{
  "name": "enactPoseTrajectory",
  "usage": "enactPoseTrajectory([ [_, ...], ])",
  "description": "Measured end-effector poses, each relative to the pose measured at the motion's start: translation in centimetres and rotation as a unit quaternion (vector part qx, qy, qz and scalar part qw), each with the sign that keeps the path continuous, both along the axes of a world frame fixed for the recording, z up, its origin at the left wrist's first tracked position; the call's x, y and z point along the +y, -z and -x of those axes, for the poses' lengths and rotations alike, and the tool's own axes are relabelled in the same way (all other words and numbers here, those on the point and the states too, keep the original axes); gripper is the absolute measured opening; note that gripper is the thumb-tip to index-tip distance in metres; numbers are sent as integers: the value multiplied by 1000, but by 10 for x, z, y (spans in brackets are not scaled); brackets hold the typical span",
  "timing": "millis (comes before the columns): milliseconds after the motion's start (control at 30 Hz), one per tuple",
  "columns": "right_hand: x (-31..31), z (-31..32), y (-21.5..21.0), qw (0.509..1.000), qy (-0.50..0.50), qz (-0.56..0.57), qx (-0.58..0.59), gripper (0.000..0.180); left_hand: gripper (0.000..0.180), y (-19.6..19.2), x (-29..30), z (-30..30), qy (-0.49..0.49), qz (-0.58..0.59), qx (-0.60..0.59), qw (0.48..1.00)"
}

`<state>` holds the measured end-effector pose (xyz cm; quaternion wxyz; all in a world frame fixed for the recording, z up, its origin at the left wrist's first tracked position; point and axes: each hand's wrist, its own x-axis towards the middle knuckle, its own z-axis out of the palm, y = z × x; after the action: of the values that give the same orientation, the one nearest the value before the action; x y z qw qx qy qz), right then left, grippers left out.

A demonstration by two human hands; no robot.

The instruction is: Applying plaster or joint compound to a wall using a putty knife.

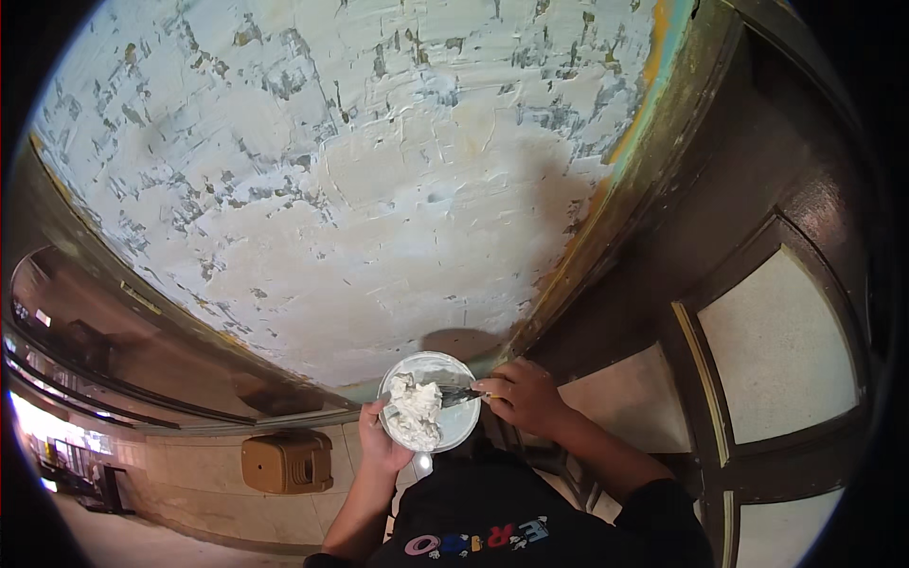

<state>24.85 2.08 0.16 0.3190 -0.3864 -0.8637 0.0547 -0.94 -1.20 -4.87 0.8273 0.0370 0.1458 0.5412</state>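
My left hand (381, 441) is wrapped round the left side of a round white tub (458, 428), holding it up in front of my body. A thick heap of white putty (415, 409) lies in the tub. In my right hand (523, 396) is a putty knife (458, 395), its blade reaching over the tub's rim into the putty. My right fingers are closed on its handle, which they mostly cover. Beyond the tub rises a wall (398, 208) with uneven white putty spread over it and grey patches showing through.
At the right stands a dark wooden panelled door (701, 312) with pale panes, its frame edging the wall. A brown plastic stool (286, 462) sits on the tiled floor at lower left. Dark glossy wood trim (123, 331) runs along the left.
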Motion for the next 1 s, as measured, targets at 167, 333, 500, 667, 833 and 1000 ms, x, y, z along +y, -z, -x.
enactPoseTrajectory([
  [167, -4, -7, -9, 1000, 12, 3, -18, 20, 60, -2, 0, -4, 0, 28, -9, 1000],
  [333, -3, -5, -24, 996, 21, -76, -47, 14, 61, -7, 3, -7, -6, 24, -19, 1000],
  [500, -4, -5, -35, 987, 56, -141, -55, 15, 64, -8, 2, -5, -32, 21, -2, 999],
  [667, 6, -5, -41, 978, 58, -191, -67, 21, 65, -7, 1, -5, -29, 8, 2, 1000],
  [833, 15, 1, -77, 971, 67, -155, -171, 21, 67, -6, 2, -2, -45, 16, 18, 999],
  [1000, 28, 7, -115, 954, 36, -165, -250, 21, 68, -15, -4, -3, -67, 13, 48, 997],
])
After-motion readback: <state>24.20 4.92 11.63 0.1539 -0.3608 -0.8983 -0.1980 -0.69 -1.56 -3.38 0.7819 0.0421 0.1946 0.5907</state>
